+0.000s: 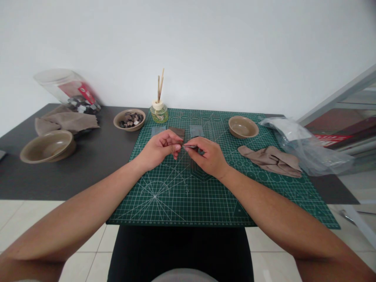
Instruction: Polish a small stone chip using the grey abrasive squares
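My left hand point(161, 148) and my right hand point(209, 156) meet above the middle of the green cutting mat point(164, 211). Between the fingertips of my right hand is a small dark flat piece point(192, 147), mostly hidden by the fingers. The thumb and forefinger of my left hand pinch at its left end. Just behind the hands lie a brown square sheet point(177, 132) and two grey-blue square sheets, one to the left point(158, 130) and one to the right point(196, 130).
A bowl of dark and pale chips point(132, 120) stands left of a reed diffuser point(159, 111). Other bowls sit at left point(48, 147) and right point(243, 127). Brown cloths lie at left point(69, 122) and right point(272, 160), near a clear plastic bag point(311, 152) and a tipped plastic jar point(66, 84).
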The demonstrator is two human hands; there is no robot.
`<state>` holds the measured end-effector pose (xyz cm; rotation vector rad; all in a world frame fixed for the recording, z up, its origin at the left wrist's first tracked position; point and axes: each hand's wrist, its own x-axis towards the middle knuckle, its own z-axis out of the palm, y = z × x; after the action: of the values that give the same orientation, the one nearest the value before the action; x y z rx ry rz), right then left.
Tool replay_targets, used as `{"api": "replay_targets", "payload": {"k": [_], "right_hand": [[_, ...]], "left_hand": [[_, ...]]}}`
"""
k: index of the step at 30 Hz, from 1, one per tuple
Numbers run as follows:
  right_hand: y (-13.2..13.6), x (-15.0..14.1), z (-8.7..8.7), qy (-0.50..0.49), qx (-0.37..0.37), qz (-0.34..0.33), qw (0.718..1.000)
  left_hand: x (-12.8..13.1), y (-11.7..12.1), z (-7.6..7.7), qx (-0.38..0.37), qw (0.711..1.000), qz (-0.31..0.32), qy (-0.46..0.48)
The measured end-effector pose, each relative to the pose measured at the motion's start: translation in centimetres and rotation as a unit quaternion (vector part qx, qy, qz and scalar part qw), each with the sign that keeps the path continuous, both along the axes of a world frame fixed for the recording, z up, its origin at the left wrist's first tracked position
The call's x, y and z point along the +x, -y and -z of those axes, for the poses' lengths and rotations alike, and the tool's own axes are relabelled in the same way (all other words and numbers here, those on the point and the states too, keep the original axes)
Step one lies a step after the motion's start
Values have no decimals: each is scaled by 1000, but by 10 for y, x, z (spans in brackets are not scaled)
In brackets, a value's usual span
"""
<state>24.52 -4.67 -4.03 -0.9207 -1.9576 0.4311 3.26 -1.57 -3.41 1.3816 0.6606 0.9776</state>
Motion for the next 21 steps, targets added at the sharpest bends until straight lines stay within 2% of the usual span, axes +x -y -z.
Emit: {"api": "replay_targets", "payload": {"k": [7,11,16,21], "right_hand": [[-2,0,1,-24,-51,80,995],[-3,0,1,-22,-65,86,994],[-3,0,1,-14,-60,102,993],[-3,-1,1,10,-63,71,995]], "left_hand": [[1,2,-4,42,997,-50,-47],[2,3,-2,41,996,-65,-53],[2,3,-2,46,995,-49,-77],[2,3,-1,24,994,-53,-93]]}}
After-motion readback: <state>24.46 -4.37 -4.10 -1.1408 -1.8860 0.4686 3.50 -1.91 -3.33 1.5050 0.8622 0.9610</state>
